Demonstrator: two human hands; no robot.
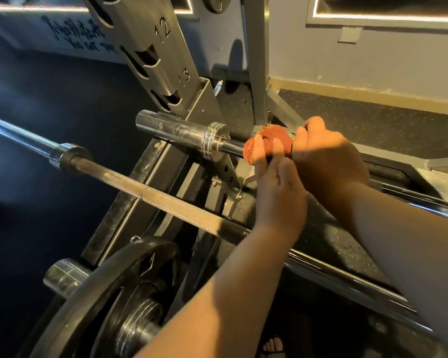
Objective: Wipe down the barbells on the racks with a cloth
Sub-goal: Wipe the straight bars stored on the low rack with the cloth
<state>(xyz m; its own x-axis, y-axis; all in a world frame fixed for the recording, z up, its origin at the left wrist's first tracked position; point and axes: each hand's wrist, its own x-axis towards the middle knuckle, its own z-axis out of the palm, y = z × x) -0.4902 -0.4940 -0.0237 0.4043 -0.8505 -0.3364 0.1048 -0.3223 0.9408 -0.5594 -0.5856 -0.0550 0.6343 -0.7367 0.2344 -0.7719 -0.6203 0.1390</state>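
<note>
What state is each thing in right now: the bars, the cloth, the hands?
Top barbell: racked, sleeve bare.
Orange cloth: wrapped round that barbell's shaft.
Middle barbell: sleeve bare, no hand on it.
Bottom barbell: loaded with a black plate.
Left hand: grips the cloth.
Right hand: grips the cloth.

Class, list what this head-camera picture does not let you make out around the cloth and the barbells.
Head view: far barbell shaft under the orange cloth, hidden by cloth, left hand and right hand.
Head view: near barbell, partly hidden behind the forearms.
Head view: wall lettering, blurred, unreadable.
Head view: weight plate, cut off by the bottom edge.
</note>
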